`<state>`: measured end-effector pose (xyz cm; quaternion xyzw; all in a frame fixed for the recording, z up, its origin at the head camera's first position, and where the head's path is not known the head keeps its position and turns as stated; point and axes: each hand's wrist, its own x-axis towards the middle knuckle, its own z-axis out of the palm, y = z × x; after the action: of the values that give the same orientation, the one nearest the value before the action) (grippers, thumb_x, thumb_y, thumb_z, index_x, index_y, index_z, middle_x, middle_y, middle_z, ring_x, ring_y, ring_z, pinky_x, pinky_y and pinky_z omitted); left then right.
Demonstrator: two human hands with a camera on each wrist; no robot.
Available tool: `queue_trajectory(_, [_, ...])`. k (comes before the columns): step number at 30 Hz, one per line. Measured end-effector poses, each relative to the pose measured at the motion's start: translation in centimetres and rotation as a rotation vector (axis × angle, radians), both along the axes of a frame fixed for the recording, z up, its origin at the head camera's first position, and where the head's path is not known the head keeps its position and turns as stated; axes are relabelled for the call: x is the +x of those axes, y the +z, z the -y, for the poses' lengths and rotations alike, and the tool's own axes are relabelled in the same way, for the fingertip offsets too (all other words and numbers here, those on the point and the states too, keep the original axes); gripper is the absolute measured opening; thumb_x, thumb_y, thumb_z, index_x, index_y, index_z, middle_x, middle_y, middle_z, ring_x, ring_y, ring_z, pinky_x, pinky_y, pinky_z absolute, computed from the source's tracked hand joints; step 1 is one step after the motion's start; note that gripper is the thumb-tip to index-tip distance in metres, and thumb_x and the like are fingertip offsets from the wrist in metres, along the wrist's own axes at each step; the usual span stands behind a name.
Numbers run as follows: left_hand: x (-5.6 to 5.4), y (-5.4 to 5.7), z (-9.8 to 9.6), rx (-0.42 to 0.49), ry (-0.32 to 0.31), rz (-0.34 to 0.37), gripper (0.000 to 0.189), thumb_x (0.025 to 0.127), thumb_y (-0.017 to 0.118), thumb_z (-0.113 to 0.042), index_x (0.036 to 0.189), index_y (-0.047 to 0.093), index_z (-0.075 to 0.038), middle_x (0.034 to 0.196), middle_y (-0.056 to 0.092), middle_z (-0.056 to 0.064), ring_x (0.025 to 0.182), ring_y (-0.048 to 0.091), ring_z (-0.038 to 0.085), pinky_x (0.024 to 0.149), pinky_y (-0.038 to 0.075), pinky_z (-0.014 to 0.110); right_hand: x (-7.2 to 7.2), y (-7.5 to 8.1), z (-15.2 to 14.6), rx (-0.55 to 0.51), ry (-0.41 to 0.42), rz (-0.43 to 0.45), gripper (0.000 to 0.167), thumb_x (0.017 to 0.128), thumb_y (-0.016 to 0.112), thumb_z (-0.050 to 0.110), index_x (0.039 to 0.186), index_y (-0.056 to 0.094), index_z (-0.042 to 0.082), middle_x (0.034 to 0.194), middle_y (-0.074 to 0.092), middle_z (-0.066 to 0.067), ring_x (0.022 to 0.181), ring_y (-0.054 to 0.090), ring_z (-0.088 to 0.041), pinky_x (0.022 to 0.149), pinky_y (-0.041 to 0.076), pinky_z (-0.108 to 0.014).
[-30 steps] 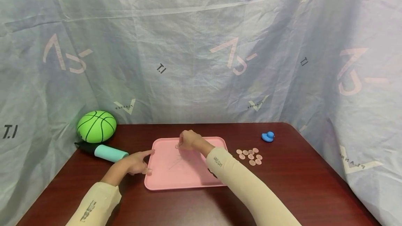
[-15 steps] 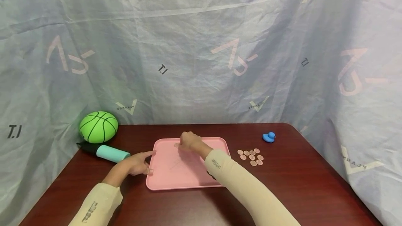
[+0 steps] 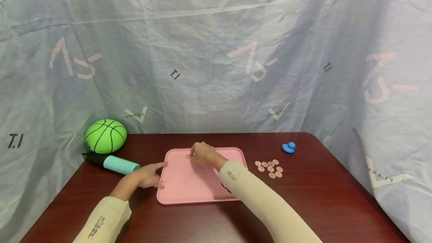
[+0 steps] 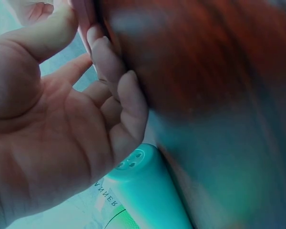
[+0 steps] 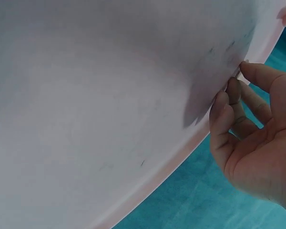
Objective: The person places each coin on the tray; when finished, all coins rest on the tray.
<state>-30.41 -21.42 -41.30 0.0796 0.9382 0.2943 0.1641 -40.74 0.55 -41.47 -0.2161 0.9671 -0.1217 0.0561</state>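
The pink tray (image 3: 202, 194) lies on the dark red-brown table. My left hand (image 3: 145, 176) holds its left rim, index finger and thumb spread along the edge. In the left wrist view, the fingers of the left hand (image 4: 76, 109) bend against the tray's edge (image 4: 85, 19). Over the tray's far left part, my right hand (image 3: 203, 152) points down with fingertips together. A small copper-coloured coin (image 3: 188, 156) shows at those fingertips. In the right wrist view, thumb and fingers of the right hand (image 5: 257, 129) pinch a thin edge close to the tray's surface.
Several copper-coloured coins (image 3: 270, 169) lie in a loose group right of the tray. Behind them sits a blue toy duck (image 3: 288, 147). A turquoise and black bottle-like object (image 3: 120, 164) lies at left, before a green ball (image 3: 106, 136). Grey cloth (image 3: 216, 66) hangs behind the table.
My right hand has shifted slightly left over the tray, the coin at its fingertips moving left too. The left hand stays on the rim.
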Motion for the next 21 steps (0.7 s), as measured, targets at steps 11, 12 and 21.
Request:
queue_trajectory(11, [0.12, -0.06, -0.21, -0.024, -0.014, -0.007, 0.08, 0.083, 0.077, -0.009, 0.152, 0.036, -0.002, 0.093, 0.065, 0.008, 0.085, 0.059, 0.02, 0.081, 0.049, 0.04, -0.11, -0.45, 0.29, 0.01, -0.007, 0.005, 0.024, 0.092, 0.067, 0.047, 0.097, 0.074, 0.023, 0.114, 0.069, 0.003, 0.103, 0.065, -0.018, 0.085, 0.051, -0.041])
queue_trajectory(12, [0.17, -0.1, -0.09, -0.034, -0.012, -0.011, 0.081, 0.083, 0.078, -0.01, 0.152, 0.036, -0.002, 0.095, 0.066, 0.008, 0.087, 0.06, 0.02, 0.084, 0.049, 0.042, -0.03, -0.43, 0.41, 0.011, -0.003, 0.009, 0.025, 0.092, 0.067, 0.046, 0.098, 0.074, 0.023, 0.115, 0.069, 0.003, 0.104, 0.065, -0.018, 0.086, 0.051, -0.041])
queue_trajectory(21, [0.01, 0.13, -0.16, -0.038, -0.024, -0.025, 0.083, 0.082, 0.078, -0.011, 0.152, 0.034, -0.001, 0.105, 0.063, 0.012, 0.091, 0.058, 0.022, 0.089, 0.048, 0.046, 0.04, -0.04, 0.31, 0.019, 0.004, 0.021, 0.03, 0.092, 0.065, 0.05, 0.107, 0.074, 0.025, 0.118, 0.068, 0.002, 0.108, 0.063, -0.019, 0.089, 0.05, -0.042])
